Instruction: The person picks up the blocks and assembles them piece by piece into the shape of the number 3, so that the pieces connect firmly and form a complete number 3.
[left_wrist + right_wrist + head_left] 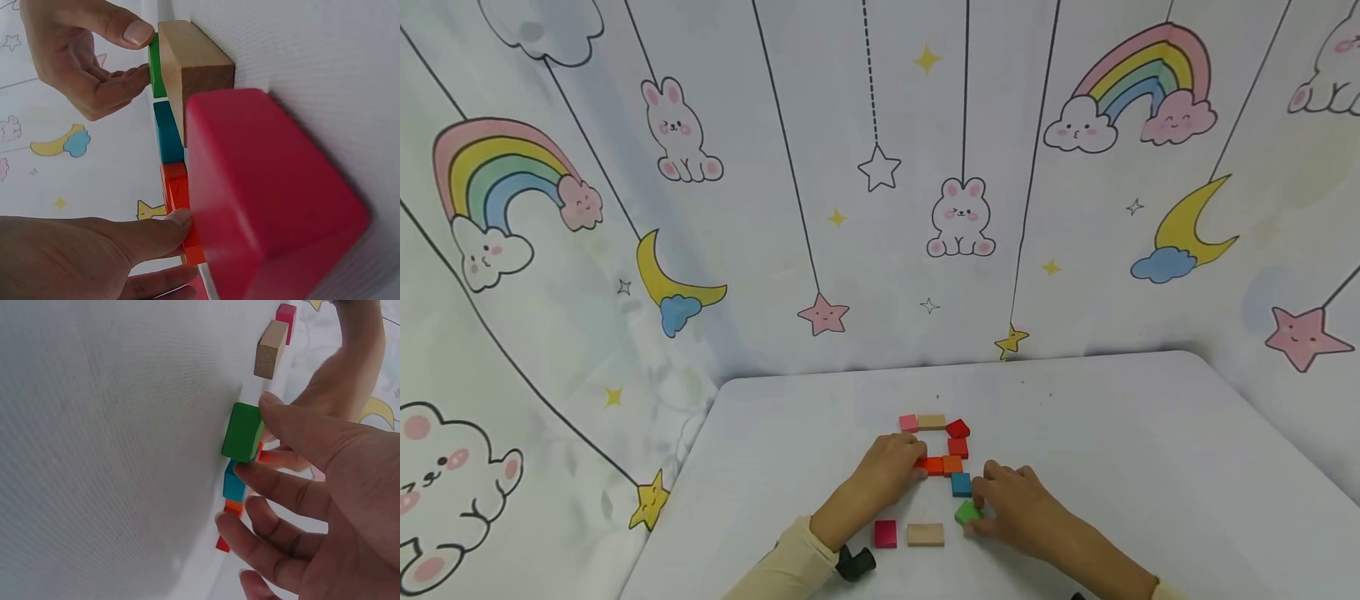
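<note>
My left hand (883, 471) pinches the left end of an orange-red block (934, 466), thumb on its near side; the fingertips partly hide it. Touching it on the right is an orange block (952, 465), with a blue block (961, 484) just below. My right hand (1026, 508) holds a green block (242, 432) between thumb and index finger, close to the blue block and turned at an angle on the table. Its other fingers are loosely bent. In the left wrist view, a crimson block (269, 187) and a wooden block (200, 59) stand nearest the camera.
Farther back, a pink block (908, 423), a plain wooden block (932, 422) and two red blocks (957, 448) form a bent row. The white table (1112, 433) meets a patterned cloth backdrop (895, 275). A black wrist device (856, 564) sits by the left sleeve.
</note>
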A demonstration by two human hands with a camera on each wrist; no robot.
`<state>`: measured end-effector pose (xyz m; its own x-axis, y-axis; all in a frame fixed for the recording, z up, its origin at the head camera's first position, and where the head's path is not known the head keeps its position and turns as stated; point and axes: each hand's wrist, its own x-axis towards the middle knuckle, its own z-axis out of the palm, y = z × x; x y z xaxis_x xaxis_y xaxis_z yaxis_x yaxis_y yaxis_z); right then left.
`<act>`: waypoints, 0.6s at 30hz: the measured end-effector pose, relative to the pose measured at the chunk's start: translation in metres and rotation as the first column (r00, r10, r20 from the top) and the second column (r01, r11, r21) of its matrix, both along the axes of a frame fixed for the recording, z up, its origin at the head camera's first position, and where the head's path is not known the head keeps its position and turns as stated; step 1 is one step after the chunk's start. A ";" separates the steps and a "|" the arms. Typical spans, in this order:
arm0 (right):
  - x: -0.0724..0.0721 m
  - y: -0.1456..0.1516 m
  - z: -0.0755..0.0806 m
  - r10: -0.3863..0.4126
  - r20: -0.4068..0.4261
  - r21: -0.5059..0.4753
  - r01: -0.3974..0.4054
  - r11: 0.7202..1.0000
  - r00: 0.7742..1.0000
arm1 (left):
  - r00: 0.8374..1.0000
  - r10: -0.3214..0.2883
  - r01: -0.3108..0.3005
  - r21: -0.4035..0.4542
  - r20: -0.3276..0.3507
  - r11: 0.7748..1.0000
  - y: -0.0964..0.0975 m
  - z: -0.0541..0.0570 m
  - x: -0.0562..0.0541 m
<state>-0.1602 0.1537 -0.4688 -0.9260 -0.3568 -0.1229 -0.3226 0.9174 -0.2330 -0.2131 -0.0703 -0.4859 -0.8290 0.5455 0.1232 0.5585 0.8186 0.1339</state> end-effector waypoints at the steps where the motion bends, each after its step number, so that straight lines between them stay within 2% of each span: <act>1: 0.000 0.000 0.000 0.000 -0.005 -0.005 0.000 1.000 1.000 | 1.000 0.000 0.000 0.000 0.001 1.000 0.000 0.000 0.000; 7: -0.002 -0.001 -0.002 -0.011 -0.023 -0.014 0.010 1.000 1.000 | 1.000 -0.002 0.002 0.001 0.001 1.000 0.000 0.000 -0.001; 18: -0.006 -0.002 -0.003 -0.029 -0.005 -0.023 0.029 0.999 1.000 | 1.000 0.006 -0.006 0.001 0.004 1.000 -0.001 -0.004 -0.002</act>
